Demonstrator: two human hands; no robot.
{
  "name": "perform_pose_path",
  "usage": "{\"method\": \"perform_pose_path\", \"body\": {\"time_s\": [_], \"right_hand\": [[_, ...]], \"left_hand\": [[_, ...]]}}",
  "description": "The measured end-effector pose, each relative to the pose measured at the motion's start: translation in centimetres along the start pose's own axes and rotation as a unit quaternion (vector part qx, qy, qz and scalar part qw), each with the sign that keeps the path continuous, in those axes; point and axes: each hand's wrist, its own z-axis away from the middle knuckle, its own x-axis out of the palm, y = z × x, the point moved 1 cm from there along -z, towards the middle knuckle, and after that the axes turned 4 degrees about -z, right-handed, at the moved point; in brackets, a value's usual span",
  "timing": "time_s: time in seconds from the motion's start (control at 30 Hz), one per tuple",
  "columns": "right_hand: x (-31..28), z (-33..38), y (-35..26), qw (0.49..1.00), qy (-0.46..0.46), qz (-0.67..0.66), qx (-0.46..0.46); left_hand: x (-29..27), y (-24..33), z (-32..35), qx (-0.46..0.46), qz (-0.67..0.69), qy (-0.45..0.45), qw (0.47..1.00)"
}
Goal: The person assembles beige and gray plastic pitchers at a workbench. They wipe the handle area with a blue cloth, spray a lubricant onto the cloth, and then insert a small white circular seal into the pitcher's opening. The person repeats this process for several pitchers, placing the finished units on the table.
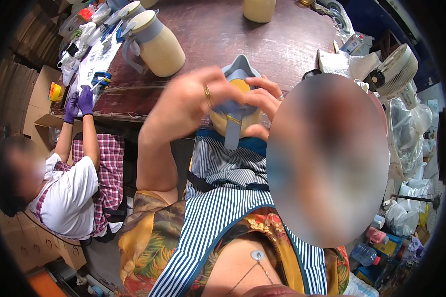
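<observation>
I hold a cream plastic jug (pixel 222 124) with a grey-blue lid (pixel 239 70) and a grey-blue handle (pixel 231 134) against my striped apron, at the near edge of a dark brown table (pixel 277 44). My left hand (pixel 193 96), a ring on one finger, lies over the left side of the lid with its fingers pressing on top. My right hand (pixel 262 101) grips the jug's right side and lid rim. A blurred patch hides part of that hand and the jug's right flank.
A second cream jug (pixel 156 44) with a grey-blue lid stands on the table to the far left, and a third (pixel 258 10) stands at the back. A co-worker in purple gloves (pixel 79 104) sits at the left table edge. A white fan (pixel 396 74) is at right, cardboard boxes (pixel 37 91) at left.
</observation>
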Motion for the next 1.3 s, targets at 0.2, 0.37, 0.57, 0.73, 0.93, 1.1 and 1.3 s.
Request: {"method": "perform_pose_path", "body": {"time_s": [0.2,0.37,0.57,0.73,0.93,1.1,1.3], "right_hand": [[3.9,-0.9,-0.2,0.954,0.208,0.215,-0.022],[3.1,0.8,0.7,0.914,0.303,0.265,-0.048],[-8.0,19.2,-0.4,0.838,0.313,0.434,0.105],[-17.8,46.7,6.1,0.552,0.093,0.559,0.612],[-20.5,60.0,11.0,0.517,-0.021,0.641,0.567],[-21.9,39.7,-1.2,0.681,0.173,0.468,0.536],[-12.7,15.2,-8.1,0.957,0.195,0.209,0.039]], "left_hand": [[5.1,1.6,0.8,-0.121,-0.214,0.305,0.920],[12.1,0.6,5.3,-0.268,0.071,0.353,0.894],[11.3,-1.2,5.7,-0.304,0.206,0.407,0.837],[11.7,-3.5,6.9,-0.250,0.184,0.380,0.872],[13.2,-4.6,7.2,-0.203,0.287,0.409,0.842],[8.6,-1.8,6.9,-0.226,0.194,0.344,0.890],[8.0,0.9,2.8,-0.163,0.315,0.048,0.934]]}}
